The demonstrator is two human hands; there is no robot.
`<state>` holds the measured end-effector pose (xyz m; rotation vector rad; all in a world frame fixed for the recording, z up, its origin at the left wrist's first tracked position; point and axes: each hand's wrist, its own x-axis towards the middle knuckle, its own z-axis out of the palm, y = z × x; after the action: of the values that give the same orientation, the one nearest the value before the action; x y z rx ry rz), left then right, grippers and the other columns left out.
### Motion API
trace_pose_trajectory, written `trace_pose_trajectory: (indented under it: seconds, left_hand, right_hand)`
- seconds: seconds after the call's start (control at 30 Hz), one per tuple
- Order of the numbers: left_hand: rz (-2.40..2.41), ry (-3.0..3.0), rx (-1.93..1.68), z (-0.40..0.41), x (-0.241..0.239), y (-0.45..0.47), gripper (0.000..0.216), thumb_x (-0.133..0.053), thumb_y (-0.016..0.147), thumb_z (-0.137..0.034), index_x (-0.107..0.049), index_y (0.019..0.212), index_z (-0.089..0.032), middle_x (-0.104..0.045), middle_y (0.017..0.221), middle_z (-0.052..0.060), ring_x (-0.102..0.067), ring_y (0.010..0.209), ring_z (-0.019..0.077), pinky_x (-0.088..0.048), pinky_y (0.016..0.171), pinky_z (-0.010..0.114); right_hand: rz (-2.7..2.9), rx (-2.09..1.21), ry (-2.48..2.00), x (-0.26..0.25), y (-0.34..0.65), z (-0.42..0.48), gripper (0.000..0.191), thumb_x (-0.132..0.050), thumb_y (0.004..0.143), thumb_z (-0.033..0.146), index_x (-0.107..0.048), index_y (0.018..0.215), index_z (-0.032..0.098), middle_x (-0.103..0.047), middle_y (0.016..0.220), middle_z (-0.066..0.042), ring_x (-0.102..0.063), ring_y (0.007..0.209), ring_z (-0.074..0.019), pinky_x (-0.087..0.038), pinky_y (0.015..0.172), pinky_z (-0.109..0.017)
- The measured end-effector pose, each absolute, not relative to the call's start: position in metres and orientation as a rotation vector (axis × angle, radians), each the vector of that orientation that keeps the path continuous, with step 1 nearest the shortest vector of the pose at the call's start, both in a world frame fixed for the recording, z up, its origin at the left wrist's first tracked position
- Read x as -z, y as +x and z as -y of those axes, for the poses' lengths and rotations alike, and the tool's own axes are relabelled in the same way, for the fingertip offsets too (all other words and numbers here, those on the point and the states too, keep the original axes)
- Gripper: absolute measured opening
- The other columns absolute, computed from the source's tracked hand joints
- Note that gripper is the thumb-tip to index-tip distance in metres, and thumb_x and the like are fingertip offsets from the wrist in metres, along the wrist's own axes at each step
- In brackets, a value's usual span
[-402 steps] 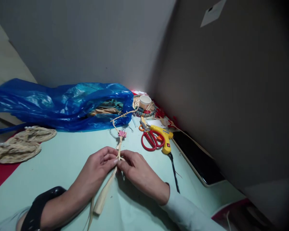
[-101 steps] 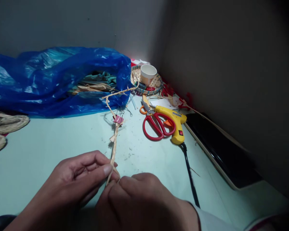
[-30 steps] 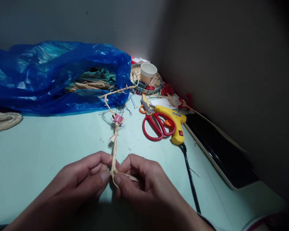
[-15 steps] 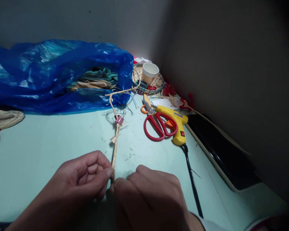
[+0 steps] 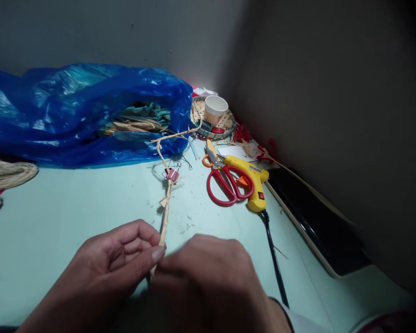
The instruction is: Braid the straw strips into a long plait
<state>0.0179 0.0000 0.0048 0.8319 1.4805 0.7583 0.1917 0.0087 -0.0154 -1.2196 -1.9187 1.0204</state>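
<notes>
A pale twisted cord of dried plant fibre [image 5: 166,212] runs from a pink binder clip [image 5: 172,174] down to my hands. My left hand [image 5: 125,259] pinches it between thumb and forefinger. Just below and to the right, my right hand [image 5: 208,277] is closed at the cord's near end, its fingertips shadowed and partly blurred. Beyond the clip the thinner cord bends right towards a woven basket [image 5: 225,124].
A blue plastic bag [image 5: 72,120] with dried strips inside lies at the back left. Red-handled scissors [image 5: 223,185] rest against a yellow glue gun [image 5: 258,199] with a black cable. A black tablet-like slab [image 5: 315,222] lies right; braided pieces [image 5: 12,173] lie left.
My right hand has shifted slightly left and up, its fingers turning beside the cord. My left hand keeps its pinch, almost still. The view has tilted slightly.
</notes>
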Motion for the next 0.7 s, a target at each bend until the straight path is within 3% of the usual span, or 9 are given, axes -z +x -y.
trace_pose_trajectory:
  seconds: [0.1, 0.23, 0.3, 0.47, 0.6, 0.7]
  left_hand:
    - [-1.508, 0.877, -0.747, 0.001, -0.002, 0.019, 0.029, -0.081, 0.062, -0.049, -0.071, 0.070, -0.023, -0.067, 0.058, -0.003, -0.059, 0.062, 0.0175, -0.041, 0.059, 0.026]
    - [-1.494, 0.920, -0.721, 0.000, 0.001, 0.016, 0.028, -0.078, 0.065, -0.051, -0.074, 0.072, -0.025, -0.070, 0.059, -0.002, -0.060, 0.065, 0.0183, -0.042, 0.063, 0.027]
    - [-1.488, 0.956, -0.696, -0.001, 0.001, 0.013, 0.027, -0.076, 0.066, -0.052, -0.075, 0.072, -0.026, -0.071, 0.061, -0.002, -0.060, 0.066, 0.0190, -0.042, 0.063, 0.028]
    - [-1.524, 0.979, -0.690, -0.005, -0.003, 0.013, 0.031, -0.074, 0.065, -0.053, -0.068, 0.056, -0.024, -0.067, 0.056, -0.002, -0.053, 0.058, 0.0159, -0.038, 0.059, 0.027]
    - [-1.550, 0.904, -0.713, -0.009, -0.007, 0.018, 0.031, -0.077, 0.062, -0.049, -0.063, 0.054, -0.022, -0.061, 0.047, -0.004, -0.041, 0.051, 0.0115, -0.030, 0.054, 0.024]
    - [-1.567, 0.920, -0.720, -0.012, -0.007, 0.017, 0.031, -0.076, 0.063, -0.048, -0.062, 0.053, -0.023, -0.061, 0.047, -0.004, -0.041, 0.051, 0.0111, -0.031, 0.054, 0.024]
  right_hand:
    - [1.681, -1.166, -1.337, -0.009, 0.187, -0.030, 0.021, -0.059, 0.096, 0.033, -0.073, 0.086, 0.021, -0.069, 0.076, -0.001, -0.059, 0.065, -0.0130, -0.042, 0.060, -0.024]
    - [1.240, -1.920, -1.168, 0.002, 0.182, -0.042, 0.022, -0.062, 0.095, 0.028, -0.063, 0.076, 0.017, -0.050, 0.052, 0.007, -0.038, 0.040, -0.0059, -0.028, 0.040, -0.019]
    - [1.042, -2.070, -1.120, 0.002, 0.178, -0.049, 0.025, -0.062, 0.095, 0.023, -0.057, 0.072, 0.017, -0.044, 0.046, 0.009, -0.029, 0.034, -0.0037, -0.022, 0.036, -0.018]
    - [1.014, -2.002, -1.158, -0.007, 0.168, -0.056, 0.028, -0.062, 0.094, 0.018, -0.055, 0.068, 0.016, -0.046, 0.047, 0.008, -0.034, 0.037, -0.0035, -0.023, 0.038, -0.018]
    - [1.217, -1.785, -1.267, -0.004, 0.164, -0.055, 0.023, -0.068, 0.088, 0.019, -0.055, 0.069, 0.017, -0.047, 0.051, 0.008, -0.037, 0.044, -0.0046, -0.026, 0.045, -0.019]
    - [1.266, -1.734, -1.209, 0.002, 0.166, -0.055, 0.020, -0.067, 0.088, 0.022, -0.057, 0.072, 0.017, -0.048, 0.054, 0.008, -0.040, 0.049, -0.0061, -0.029, 0.049, -0.020]
